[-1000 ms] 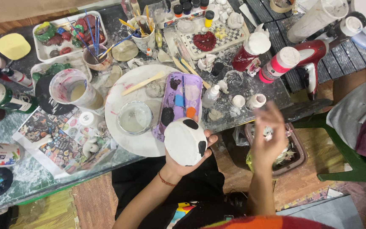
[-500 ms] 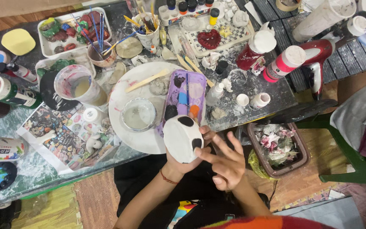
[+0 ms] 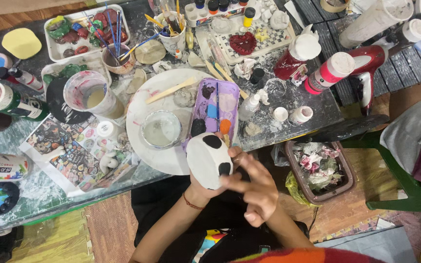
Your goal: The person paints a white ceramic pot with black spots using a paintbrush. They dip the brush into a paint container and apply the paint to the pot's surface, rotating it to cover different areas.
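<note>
Left hand [image 3: 205, 187] cups a white round clay piece [image 3: 209, 160] with black spots from below, fingers closed on it, just past the near table [image 3: 40, 195] edge over the lap. Right hand [image 3: 254, 187] is beside it with fingers spread, fingertips touching its right side, gripping nothing. Reads as mid-decoration: spots on, piece being turned or checked. Next move likely needs a brush and paint, with the left grip steady so wet spots don't smear

Left to right on the table: glossy green bottle [image 3: 6, 100], clear plastic cup [image 3: 91, 95] of cloudy water, round white board [image 3: 164, 122] with a wooden stick and a small smeared dish [image 3: 161, 129], purple palette [image 3: 215, 109] with black, blue and orange paint and a brush lying in it, checkered tray [image 3: 254, 34] with a red heart, pink bottle with white cap [image 3: 330, 73]. Surface is dusty and paint-spattered. Brown tray [image 3: 320, 168] of crumpled tissue sits on the floor to the right
</note>
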